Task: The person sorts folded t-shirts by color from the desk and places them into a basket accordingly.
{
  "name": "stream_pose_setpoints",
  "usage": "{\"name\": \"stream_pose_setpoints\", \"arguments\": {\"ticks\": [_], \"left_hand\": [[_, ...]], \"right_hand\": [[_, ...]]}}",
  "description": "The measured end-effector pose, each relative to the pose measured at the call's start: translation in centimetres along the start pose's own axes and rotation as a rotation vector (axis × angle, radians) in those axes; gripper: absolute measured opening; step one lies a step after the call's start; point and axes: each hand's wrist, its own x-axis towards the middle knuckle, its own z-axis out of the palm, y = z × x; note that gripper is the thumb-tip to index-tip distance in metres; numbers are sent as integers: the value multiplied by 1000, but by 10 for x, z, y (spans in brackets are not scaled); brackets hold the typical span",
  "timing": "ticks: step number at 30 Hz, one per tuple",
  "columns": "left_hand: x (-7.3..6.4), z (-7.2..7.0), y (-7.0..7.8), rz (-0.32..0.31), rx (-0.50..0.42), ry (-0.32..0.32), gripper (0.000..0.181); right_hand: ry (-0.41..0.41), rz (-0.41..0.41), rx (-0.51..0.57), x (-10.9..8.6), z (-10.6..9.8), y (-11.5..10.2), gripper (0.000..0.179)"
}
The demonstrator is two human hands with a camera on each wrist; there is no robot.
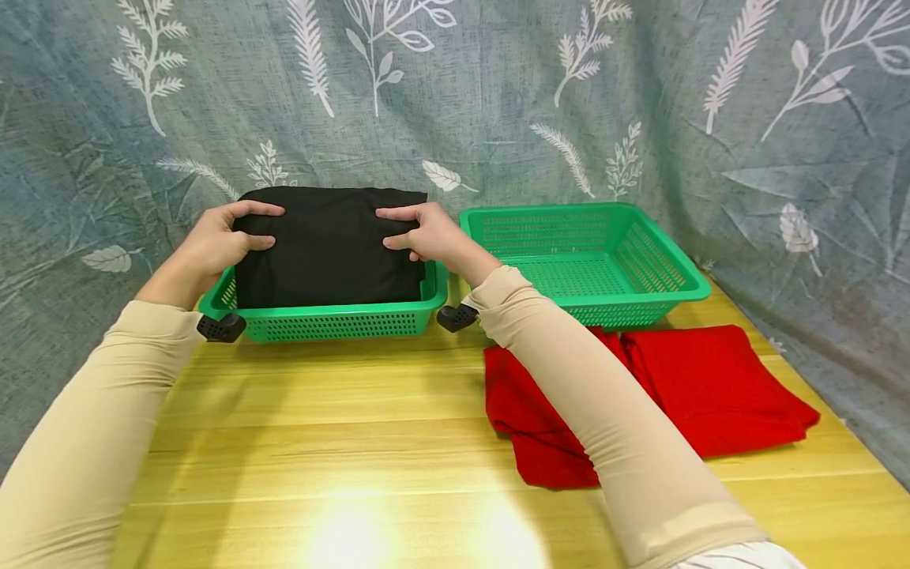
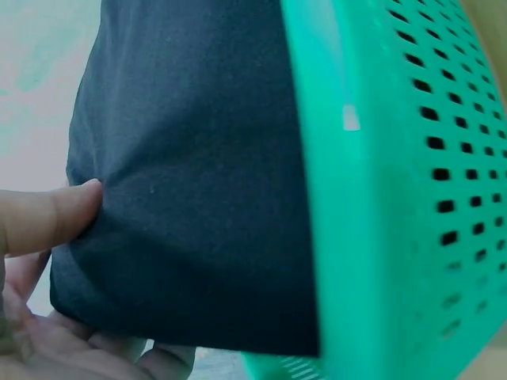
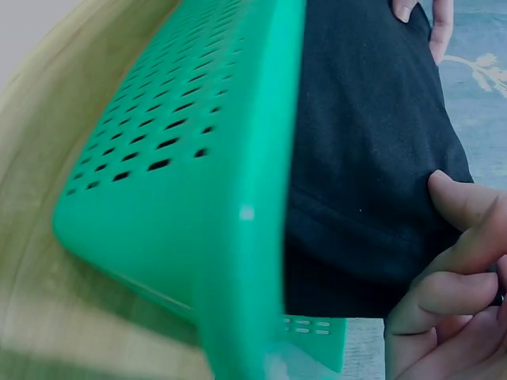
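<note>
A folded black cloth (image 1: 330, 249) stands upright in the left green basket (image 1: 341, 322), its lower part hidden behind the basket's front rim. My left hand (image 1: 216, 241) pinches the cloth's left side. In the left wrist view, the thumb (image 2: 59, 212) presses one face while the other fingers lie behind the fabric. On the opposite side, my right hand (image 1: 434, 233) grips the cloth's edge. The right wrist view shows that thumb (image 3: 463, 202) on the near face, with curled fingers at the cloth's edge.
To the right stands a second green basket (image 1: 590, 300) with bare mesh walls. Two folded red cloths, one on the left (image 1: 536, 431) and one on the right (image 1: 711, 387), lie on the wooden table (image 1: 320, 442) before it, partly under my right forearm. A patterned curtain (image 1: 498, 95) hangs behind.
</note>
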Motion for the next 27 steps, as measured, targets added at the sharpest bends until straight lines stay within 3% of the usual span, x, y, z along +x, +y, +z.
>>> {"name": "stream_pose_setpoints", "arguments": {"ticks": [11,23,27], "left_hand": [[1,4,-18,-24,61,-46,58],[3,8,-21,-46,94,-54,57],[0,6,-20,-80,173,-64,57]], "right_hand": [[-38,17,-128,5,10,10,56],[-55,47,-168,8,15,11,57],[-15,62,-335,9,11,10,56]]}}
